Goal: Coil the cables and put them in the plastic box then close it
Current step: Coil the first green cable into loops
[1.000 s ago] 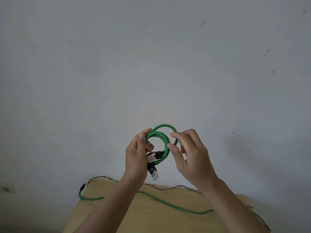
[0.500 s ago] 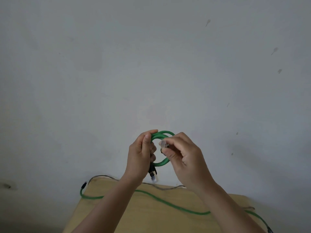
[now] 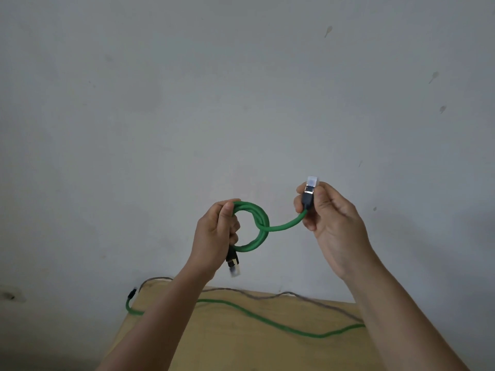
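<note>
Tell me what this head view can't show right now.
- Plastic box: not in frame, so its state is unknown.
- Table: front cut off by the bottom edge and arms.
- Second green cable and grey cable: right ends pass behind the right forearm.
- Lower plug under the left hand: blurred.
</note>
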Demonstrator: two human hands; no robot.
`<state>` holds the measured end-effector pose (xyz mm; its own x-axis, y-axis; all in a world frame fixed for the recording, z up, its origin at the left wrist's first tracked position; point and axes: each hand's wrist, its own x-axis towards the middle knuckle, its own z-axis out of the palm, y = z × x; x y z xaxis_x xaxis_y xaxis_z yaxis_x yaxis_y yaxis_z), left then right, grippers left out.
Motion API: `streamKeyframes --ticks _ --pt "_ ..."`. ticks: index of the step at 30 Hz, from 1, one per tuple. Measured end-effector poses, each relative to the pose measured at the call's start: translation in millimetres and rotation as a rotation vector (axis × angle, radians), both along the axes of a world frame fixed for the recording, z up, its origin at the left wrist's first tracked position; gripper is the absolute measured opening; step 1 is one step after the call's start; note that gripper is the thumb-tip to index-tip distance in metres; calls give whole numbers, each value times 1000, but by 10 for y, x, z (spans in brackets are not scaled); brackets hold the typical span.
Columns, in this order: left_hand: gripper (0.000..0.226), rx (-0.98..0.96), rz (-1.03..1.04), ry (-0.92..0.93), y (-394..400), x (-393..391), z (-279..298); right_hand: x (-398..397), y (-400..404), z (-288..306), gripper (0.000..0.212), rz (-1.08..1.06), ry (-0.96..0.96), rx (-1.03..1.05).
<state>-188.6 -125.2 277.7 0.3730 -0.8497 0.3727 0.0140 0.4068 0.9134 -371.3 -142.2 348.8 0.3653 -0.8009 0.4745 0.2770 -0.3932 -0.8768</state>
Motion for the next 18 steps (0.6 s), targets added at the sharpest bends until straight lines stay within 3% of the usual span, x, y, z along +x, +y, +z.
streamKeyframes --ticks 8,12,18 --pt "32 55 -120 -83 41 -127 -65 42 -13 -36 28 -102 333 -22" --pt "32 39 -162 -120 81 -191 -65 67 -45 -55 11 -93 488 -6" --pt "35 15 -192 -136 116 -225 -59 45 -78 -109 15 -57 605 4"
